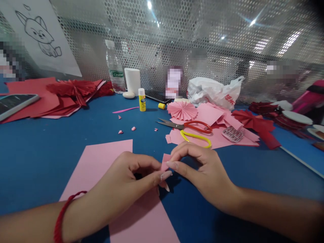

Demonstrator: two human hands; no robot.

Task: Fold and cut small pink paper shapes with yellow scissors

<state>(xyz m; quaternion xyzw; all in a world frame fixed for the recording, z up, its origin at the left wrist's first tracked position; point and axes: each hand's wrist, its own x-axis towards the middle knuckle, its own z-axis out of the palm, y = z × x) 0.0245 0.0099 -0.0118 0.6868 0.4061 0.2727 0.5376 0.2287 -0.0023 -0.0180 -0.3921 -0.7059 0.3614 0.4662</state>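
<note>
My left hand (131,180) and my right hand (202,168) meet at the middle of the blue table (50,148), both pinching a small folded pink paper piece (165,162) between fingertips. The left wrist wears a red string bracelet (63,216). Under my left hand lies a large pink paper sheet (101,162) running toward the near edge. Just beyond my right hand lie scissors (192,130) with one red and one yellow handle, on more pink paper.
A pink pleated paper fan (181,110), yellow glue stick (142,99), water bottle (115,67), white cup (132,81) and white plastic bag (215,91) stand behind. Red paper stacks (50,98) and a phone (15,104) lie left; red fans (253,121) right. Small pink scraps (126,130) dot the table.
</note>
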